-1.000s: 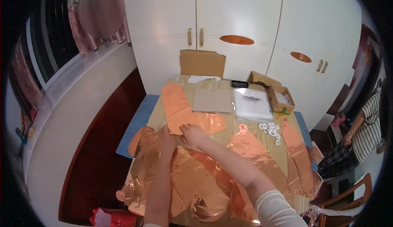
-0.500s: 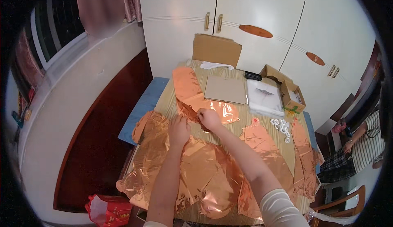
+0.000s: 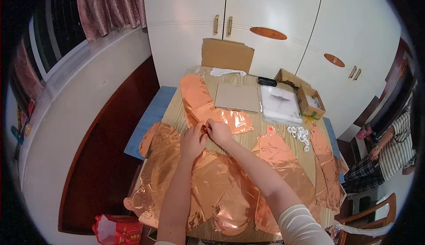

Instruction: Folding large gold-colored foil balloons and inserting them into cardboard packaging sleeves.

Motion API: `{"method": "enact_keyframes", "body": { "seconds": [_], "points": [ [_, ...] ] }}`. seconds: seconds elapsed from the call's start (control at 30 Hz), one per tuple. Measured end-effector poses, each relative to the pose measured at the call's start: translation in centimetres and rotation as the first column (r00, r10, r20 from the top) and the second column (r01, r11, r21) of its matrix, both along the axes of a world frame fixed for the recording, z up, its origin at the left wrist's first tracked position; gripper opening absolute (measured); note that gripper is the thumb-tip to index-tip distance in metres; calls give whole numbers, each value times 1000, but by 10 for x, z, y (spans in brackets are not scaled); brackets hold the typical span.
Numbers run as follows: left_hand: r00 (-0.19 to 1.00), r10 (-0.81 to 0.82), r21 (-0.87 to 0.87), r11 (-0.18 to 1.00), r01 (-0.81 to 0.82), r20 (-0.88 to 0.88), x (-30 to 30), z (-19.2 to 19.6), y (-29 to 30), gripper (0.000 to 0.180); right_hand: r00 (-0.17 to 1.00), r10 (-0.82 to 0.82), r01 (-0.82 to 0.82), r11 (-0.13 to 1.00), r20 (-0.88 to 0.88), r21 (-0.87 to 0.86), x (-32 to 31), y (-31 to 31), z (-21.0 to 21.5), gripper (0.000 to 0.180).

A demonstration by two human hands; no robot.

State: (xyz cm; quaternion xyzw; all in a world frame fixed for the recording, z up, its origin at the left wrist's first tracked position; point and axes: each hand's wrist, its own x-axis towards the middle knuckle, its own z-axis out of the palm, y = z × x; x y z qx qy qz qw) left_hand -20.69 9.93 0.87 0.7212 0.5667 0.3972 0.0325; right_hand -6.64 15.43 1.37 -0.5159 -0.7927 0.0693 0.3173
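Uninflated copper-coloured foil balloons lie over the table. My left hand (image 3: 192, 141) and my right hand (image 3: 219, 132) meet just above the middle, fingers closed together on a crumpled bit of copper foil balloon (image 3: 204, 130). Most of that bit is hidden by my fingers. A flat foil balloon (image 3: 196, 93) stretches behind my hands, its shiny lower part reaching right below a cardboard sheet. Beneath my forearms spreads a large wrinkled foil balloon (image 3: 214, 174). To the right of my right forearm lies another foil balloon (image 3: 283, 161) with a red spot at its tip.
White rings (image 3: 302, 137) are heaped right of centre, beside a narrow foil balloon (image 3: 325, 170). Behind them sit the cardboard sheet (image 3: 237, 97), a clear plastic pack (image 3: 281, 105), a black case (image 3: 267, 82) and a small carton (image 3: 311, 101). A person (image 3: 389, 147) stands at the right.
My right hand has come left and down against my left hand. The foil strip that stretched between and beyond them is now bunched in my fingers. The view has shifted slightly.
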Motion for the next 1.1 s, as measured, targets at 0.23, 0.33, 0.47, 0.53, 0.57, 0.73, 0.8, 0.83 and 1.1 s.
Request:
{"method": "enact_keyframes", "body": {
  "seconds": [0.23, 0.33, 0.47, 0.53, 0.57, 0.73, 0.8, 0.83, 1.1],
  "points": [
    [1000, 28, -59, 998, -27, 10, -3, -19, 11, 38, 989, 145, -148, 984, 30, 97, 10, 10, -15, 11],
    [994, 10, -56, 998, -4, 106, -5, -17, 10, 41, 989, 133, -139, 985, 71, 99, 5, 5, -12, 15],
    [989, 34, -109, 994, -19, 144, -7, -16, 9, 44, 987, 128, -141, 980, 100, 141, 0, -6, -7, 18],
    [988, 12, -89, 996, 2, 154, -9, -15, 9, 45, 988, 104, -122, 980, 117, 159, -3, -5, -6, 18],
    [988, 15, -106, 994, 1, 155, -10, -14, 9, 46, 987, 97, -118, 979, 129, 167, -4, -6, -6, 18],
    [964, 70, -131, 991, -37, 258, 2, -6, 3, 52, 997, 8, -6, 1000, 72, -22, -2, 11, -12, 16],
    [988, 39, -187, 982, -11, 146, 0, -7, 3, 51, 999, -5, 1, 995, -35, -100, 1, 15, -9, 15],
    [996, 19, -214, 977, 1, 91, -1, -7, 4, 51, 998, -19, 13, 994, -54, -107, 0, 15, -8, 15],
    [996, -15, -198, 980, -2, -84, -6, -10, 8, 38, 872, -93, 78, 996, -481, -50, 39, 51, 58, 20]
  ]
}}
